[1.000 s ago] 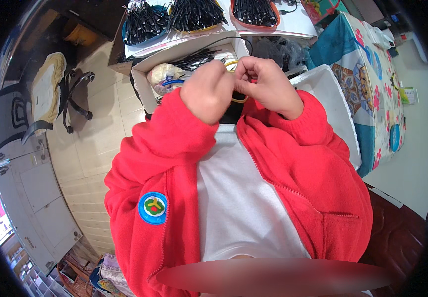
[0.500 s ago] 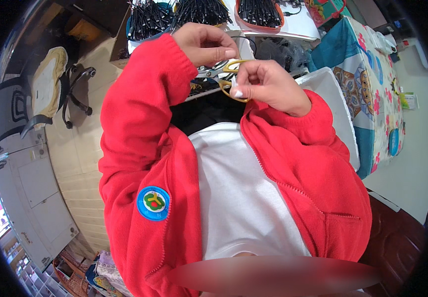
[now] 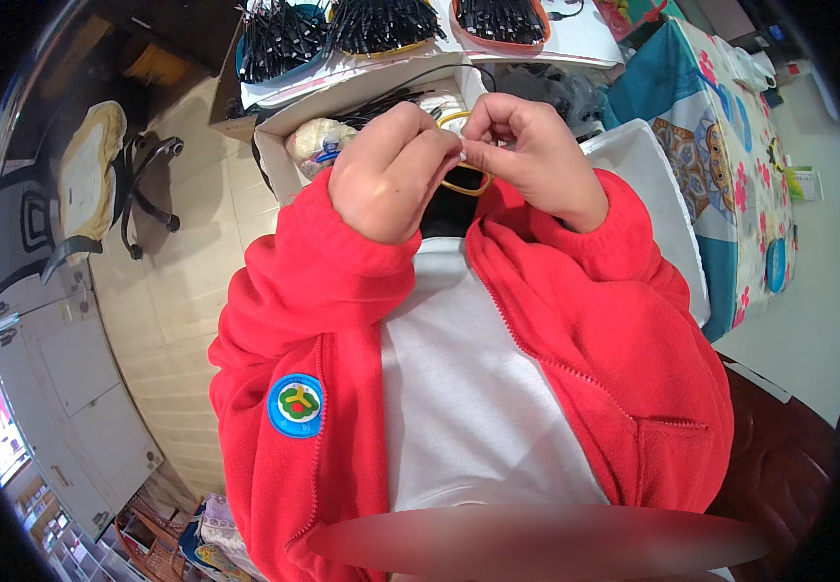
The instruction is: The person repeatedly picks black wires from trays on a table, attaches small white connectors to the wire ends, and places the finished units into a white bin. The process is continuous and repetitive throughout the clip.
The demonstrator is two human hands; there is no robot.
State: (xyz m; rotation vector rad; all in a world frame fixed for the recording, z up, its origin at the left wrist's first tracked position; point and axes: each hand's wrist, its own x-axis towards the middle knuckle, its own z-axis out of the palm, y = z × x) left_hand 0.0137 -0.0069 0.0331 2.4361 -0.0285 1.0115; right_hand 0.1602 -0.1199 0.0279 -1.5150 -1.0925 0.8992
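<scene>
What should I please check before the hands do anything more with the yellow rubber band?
1. Both hands on the band: left hand and right hand pinch the yellow rubber band together: ok.
2. Band unbroken: only part of the loop shows below the fingers: cannot tell.
3. Band around anything: hidden by the fingers: cannot tell.
4. Open white box beneath the hands, with black cables inside: ok.
5. Trays of black bundles on the table beyond the box: ok.
</scene>
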